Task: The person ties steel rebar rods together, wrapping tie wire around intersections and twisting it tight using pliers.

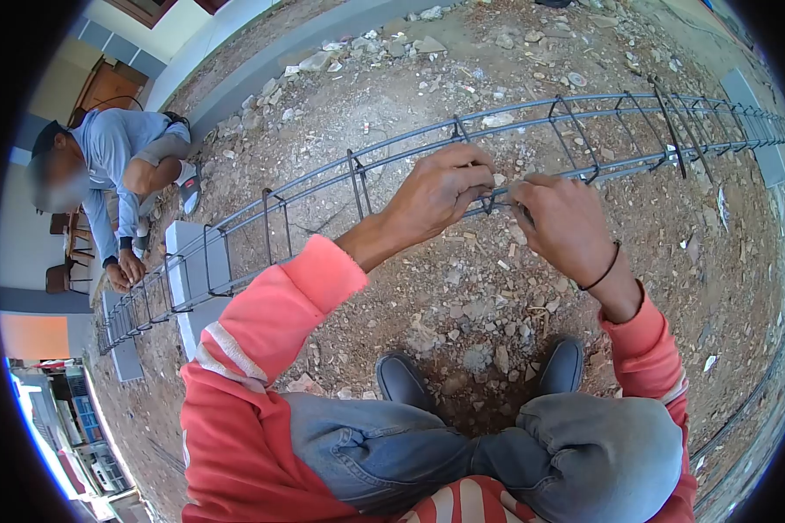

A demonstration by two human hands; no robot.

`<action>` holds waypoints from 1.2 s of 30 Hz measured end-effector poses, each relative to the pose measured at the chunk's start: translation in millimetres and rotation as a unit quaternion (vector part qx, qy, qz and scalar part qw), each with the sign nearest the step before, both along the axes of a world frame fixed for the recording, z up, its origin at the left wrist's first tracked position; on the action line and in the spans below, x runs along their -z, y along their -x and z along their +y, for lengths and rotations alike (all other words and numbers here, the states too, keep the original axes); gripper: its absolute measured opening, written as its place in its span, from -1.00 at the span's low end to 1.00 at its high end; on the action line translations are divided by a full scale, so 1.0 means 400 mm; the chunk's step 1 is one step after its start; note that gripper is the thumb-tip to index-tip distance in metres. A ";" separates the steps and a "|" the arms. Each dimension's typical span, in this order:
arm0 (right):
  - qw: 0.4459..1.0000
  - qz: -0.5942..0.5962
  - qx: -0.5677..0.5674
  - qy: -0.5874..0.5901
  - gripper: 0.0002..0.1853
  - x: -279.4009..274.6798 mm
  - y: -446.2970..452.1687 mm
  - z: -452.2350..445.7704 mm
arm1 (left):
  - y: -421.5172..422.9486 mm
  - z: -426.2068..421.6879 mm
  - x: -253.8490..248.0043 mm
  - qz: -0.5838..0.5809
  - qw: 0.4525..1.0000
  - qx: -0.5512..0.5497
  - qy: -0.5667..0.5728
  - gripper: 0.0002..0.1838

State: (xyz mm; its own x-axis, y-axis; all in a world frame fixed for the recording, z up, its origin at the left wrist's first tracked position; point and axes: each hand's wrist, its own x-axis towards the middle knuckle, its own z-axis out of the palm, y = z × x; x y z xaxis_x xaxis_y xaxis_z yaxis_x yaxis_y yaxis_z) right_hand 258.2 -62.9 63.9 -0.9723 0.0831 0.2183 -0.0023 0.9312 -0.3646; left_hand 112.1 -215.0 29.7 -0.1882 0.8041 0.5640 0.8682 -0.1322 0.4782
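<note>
With bare left hand (434, 193) and bare right hand (567, 218) close together, fingers half-curled at the near side of a long grey steel-rod cage (458, 131) ringed with dark rectangular stirrups (354, 179); with fingertips partly hidden, impossible to tell a firm hold from a light touch. Stretched side to side above stony brown ground (715, 288), lying across pale grey rectangular blocks (741, 85). Pictured at far left: a crouching person (118, 144) in a light-blue long-sleeved shirt (113, 166), both hands (128, 268) at the rods.
</note>
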 end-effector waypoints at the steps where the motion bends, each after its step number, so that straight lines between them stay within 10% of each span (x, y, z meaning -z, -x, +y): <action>1: 0.997 0.002 -0.037 -0.065 -0.83 -0.019 0.027 0.015 | 0.008 0.001 -0.003 0.001 1.000 0.001 0.000 -0.87; 5: 0.971 0.031 -0.204 -0.118 -0.78 -0.035 0.172 0.121 | 0.013 -0.002 0.004 0.022 0.997 0.018 0.065 -0.83; 9: 0.938 -0.208 -0.257 0.107 -0.85 0.034 0.265 0.181 | -0.004 -0.006 -0.007 0.014 0.998 0.016 0.051 -0.80; 14: 0.765 -0.462 -0.170 0.415 -0.79 0.107 0.270 0.211 | 0.016 0.014 0.016 0.062 0.993 0.060 0.079 -0.73; 24: 0.890 -0.317 -0.211 0.253 -0.68 0.190 0.269 0.246 | 0.030 0.017 -0.001 0.062 0.987 0.091 0.117 -0.78; 27: 0.806 -0.339 -0.057 0.483 -0.67 0.129 0.235 0.234 | 0.019 0.013 -0.023 0.085 0.983 0.080 0.142 -0.88; 36: 0.864 -0.451 -0.192 0.111 -0.50 0.107 0.262 0.182 | 0.025 0.019 -0.018 0.070 0.982 0.082 0.153 -0.90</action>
State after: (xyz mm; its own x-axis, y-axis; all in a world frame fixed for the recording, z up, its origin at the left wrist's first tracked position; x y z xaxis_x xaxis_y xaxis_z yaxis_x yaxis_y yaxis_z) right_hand 153.5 10.0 20.9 -0.7035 -0.3404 -0.6238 0.0842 0.8317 -0.5488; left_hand 102.2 -207.2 36.9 0.0197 0.9527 0.3033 0.9076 -0.1442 0.3942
